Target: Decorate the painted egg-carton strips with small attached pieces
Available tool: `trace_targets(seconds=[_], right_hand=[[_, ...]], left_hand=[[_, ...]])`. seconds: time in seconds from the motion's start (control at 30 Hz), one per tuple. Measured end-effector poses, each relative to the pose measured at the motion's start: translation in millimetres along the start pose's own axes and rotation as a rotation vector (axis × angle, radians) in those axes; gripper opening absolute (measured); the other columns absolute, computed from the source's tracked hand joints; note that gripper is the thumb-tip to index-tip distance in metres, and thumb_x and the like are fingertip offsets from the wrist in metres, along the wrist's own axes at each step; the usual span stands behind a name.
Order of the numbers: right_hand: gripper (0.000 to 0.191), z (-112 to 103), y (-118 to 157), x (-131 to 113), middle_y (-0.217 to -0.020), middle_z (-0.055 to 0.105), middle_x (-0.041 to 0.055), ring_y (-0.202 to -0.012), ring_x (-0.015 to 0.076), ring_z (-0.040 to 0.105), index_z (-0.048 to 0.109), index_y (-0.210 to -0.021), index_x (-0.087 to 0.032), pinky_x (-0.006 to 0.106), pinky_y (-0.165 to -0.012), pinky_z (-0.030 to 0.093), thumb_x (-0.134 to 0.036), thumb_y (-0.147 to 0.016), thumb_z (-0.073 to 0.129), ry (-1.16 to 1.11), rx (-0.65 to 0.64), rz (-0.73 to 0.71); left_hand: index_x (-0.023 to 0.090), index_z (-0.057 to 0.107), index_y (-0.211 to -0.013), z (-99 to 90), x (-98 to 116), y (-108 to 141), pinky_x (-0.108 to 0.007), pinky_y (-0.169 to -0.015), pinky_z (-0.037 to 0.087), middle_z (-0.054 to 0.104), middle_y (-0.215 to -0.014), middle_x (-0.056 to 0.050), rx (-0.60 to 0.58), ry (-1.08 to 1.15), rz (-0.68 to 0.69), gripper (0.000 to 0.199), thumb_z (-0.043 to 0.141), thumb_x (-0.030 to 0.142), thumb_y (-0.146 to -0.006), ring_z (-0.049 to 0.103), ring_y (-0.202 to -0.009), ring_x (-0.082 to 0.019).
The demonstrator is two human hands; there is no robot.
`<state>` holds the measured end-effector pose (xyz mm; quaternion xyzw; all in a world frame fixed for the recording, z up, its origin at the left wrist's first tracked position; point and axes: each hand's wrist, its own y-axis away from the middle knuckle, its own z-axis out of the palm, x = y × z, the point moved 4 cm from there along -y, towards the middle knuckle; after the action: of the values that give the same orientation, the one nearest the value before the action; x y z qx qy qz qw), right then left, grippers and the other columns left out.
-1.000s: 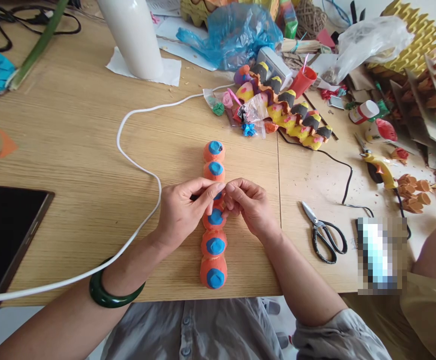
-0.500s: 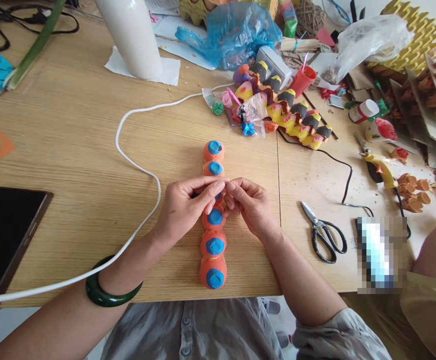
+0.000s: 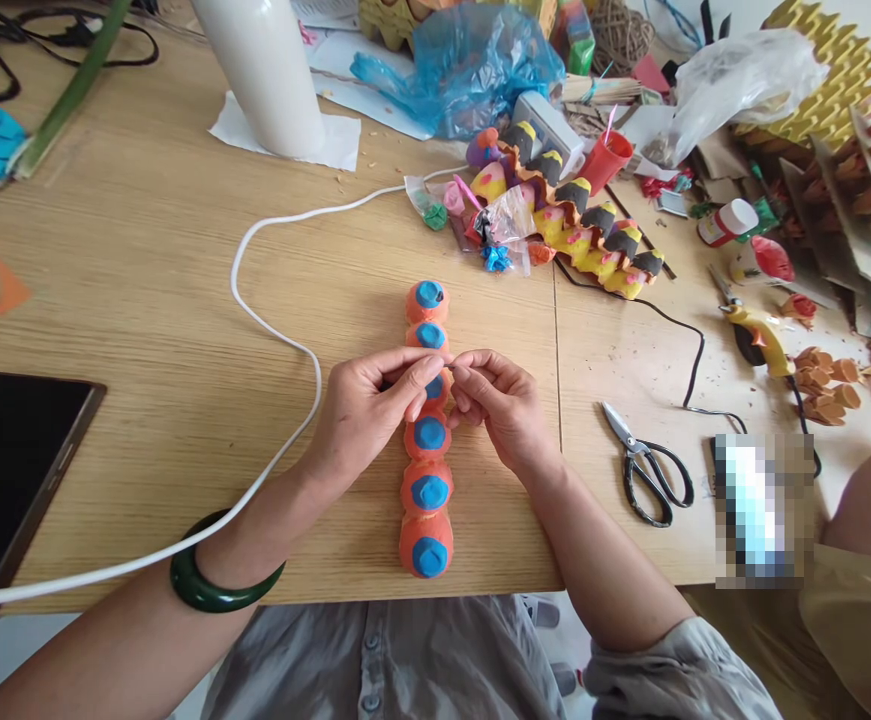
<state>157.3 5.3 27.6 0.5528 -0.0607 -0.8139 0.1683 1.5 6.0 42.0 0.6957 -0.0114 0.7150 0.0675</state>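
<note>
Pinching a tiny dark bit [image 3: 448, 364] between fingertips, my left hand [image 3: 364, 405] and right hand [image 3: 506, 412] nearly meet above the orange strip [image 3: 427, 462], which lies lengthwise before me on the table [image 3: 142, 300]; thumb and forefinger are pressed together on each side, and what the bit is made of I cannot tell. All six bumps carry blue patches [image 3: 430, 433], the third from the far end partly hidden by my fingers; only the farthest shows a dark speck [image 3: 440, 296], the others I see clearly being plain, so I judge this detail barely begun. The bumps are rounded domes with matte, slightly rough skin and pinched seams between; the patches look like flattened clay, uneven at the rim; beneath lies smooth wood grain; to my right rest steel-bladed scissors [image 3: 632, 446] with looped black handles.
</note>
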Motion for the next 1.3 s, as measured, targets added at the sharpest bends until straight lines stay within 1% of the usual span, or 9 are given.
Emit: trace_targets(seconds=[0.23, 0.33, 0.4, 0.5, 0.6, 0.8, 1.1, 1.23, 1.3], right_hand=[[0.035, -0.5, 0.9, -2.1, -0.061, 0.06, -0.0074, -0.054, 0.0081, 0.056, 0.068, -0.091, -0.02, 0.021, -0.052, 0.054, -0.046, -0.08, 0.088, 0.013, 0.039, -0.042], [0.035, -3.1, 1.5, -3.6, -0.061, 0.058, -0.008, -0.05, 0.0068, 0.052, 0.069, -0.094, -0.021, 0.021, -0.052, 0.054, -0.052, -0.084, 0.083, 0.034, 0.09, -0.07], [0.037, -4.4, 1.7, -3.7, -0.059, 0.057, -0.0082, -0.045, 0.0056, 0.048, 0.07, -0.092, -0.02, 0.02, -0.049, 0.051, -0.055, -0.087, 0.08, 0.048, 0.107, -0.064], [0.039, -2.4, 1.7, -1.6, -0.057, 0.056, -0.0087, -0.041, 0.0045, 0.044, 0.07, -0.09, -0.019, 0.02, -0.044, 0.048, -0.056, -0.084, 0.083, 0.051, 0.067, 0.003], [0.041, 1.1, 2.2, 0.1, -0.057, 0.057, -0.0086, -0.043, 0.0047, 0.045, 0.071, -0.088, -0.018, 0.019, -0.044, 0.049, -0.054, -0.078, 0.088, 0.052, 0.023, 0.046], [0.036, 2.1, 3.6, -3.9, -0.057, 0.059, -0.0079, -0.047, 0.0054, 0.048, 0.07, -0.086, -0.019, 0.019, -0.048, 0.052, -0.048, -0.079, 0.088, 0.053, 0.059, -0.034], [0.035, 3.6, 6.7, -9.1, -0.059, 0.06, -0.007, -0.051, 0.0078, 0.051, 0.067, -0.087, -0.021, 0.023, -0.052, 0.054, -0.051, -0.083, 0.084, 0.165, 0.09, -0.129], [0.034, 2.6, 6.4, -7.4, -0.063, 0.062, -0.0059, -0.053, 0.0084, 0.055, 0.067, -0.089, -0.021, 0.023, -0.052, 0.053, -0.05, -0.084, 0.083, 0.21, 0.093, -0.176], [0.031, 2.0, 7.1, -6.9, -0.069, 0.066, -0.0041, -0.055, 0.0086, 0.057, 0.067, -0.09, -0.021, 0.024, -0.052, 0.052, -0.048, -0.086, 0.081, 0.268, 0.104, -0.248]], left_hand=[[0.019, 0.084, -0.1, 0.1, -0.6, -0.4, -0.022, -0.052, 0.038, 0.051, -0.056, 0.006, 0.002, 0.016, -0.019, 0.025, 0.073, 0.042, -0.096, 0.045, -0.054, -0.008], [0.02, 0.084, -0.098, -0.3, 0.5, -0.5, -0.022, -0.052, 0.037, 0.05, -0.055, 0.006, 0.025, 0.008, -0.015, 0.024, 0.073, 0.041, -0.095, 0.044, -0.053, -0.008], [0.02, 0.084, -0.099, -1.0, 1.3, -0.3, -0.022, -0.052, 0.037, 0.049, -0.054, 0.006, 0.053, 0.008, -0.006, 0.022, 0.073, 0.039, -0.095, 0.043, -0.053, -0.008], [0.02, 0.083, -0.099, -1.1, 1.9, -0.3, -0.022, -0.051, 0.036, 0.049, -0.054, 0.006, 0.073, 0.023, 0.004, 0.021, 0.073, 0.037, -0.095, 0.043, -0.052, -0.008], [0.019, 0.083, -0.097, -0.6, 2.0, -0.8, -0.022, -0.052, 0.036, 0.049, -0.054, 0.007, 0.067, 0.028, 0.005, 0.02, 0.073, 0.036, -0.094, 0.043, -0.052, -0.008], [0.019, 0.082, -0.092, 0.8, -0.4, -0.9, -0.022, -0.053, 0.038, 0.052, -0.056, 0.006, 0.006, 0.01, -0.016, 0.023, 0.073, 0.04, -0.095, 0.045, -0.054, -0.008], [0.02, 0.084, -0.102, -0.6, -0.6, 1.5, -0.023, -0.055, 0.041, 0.054, -0.056, 0.006, -0.004, -0.064, -0.028, 0.026, 0.072, 0.043, -0.096, 0.049, -0.055, -0.009], [0.021, 0.084, -0.099, -0.2, 2.1, 2.2, -0.022, -0.057, 0.044, 0.055, -0.056, 0.006, 0.003, -0.117, -0.019, 0.022, 0.072, 0.04, -0.096, 0.051, -0.054, -0.009], [0.021, 0.084, -0.097, 0.3, 3.2, 1.9, -0.022, -0.057, 0.044, 0.056, -0.056, 0.006, 0.007, -0.138, -0.014, 0.02, 0.071, 0.038, -0.096, 0.051, -0.054, -0.009]])
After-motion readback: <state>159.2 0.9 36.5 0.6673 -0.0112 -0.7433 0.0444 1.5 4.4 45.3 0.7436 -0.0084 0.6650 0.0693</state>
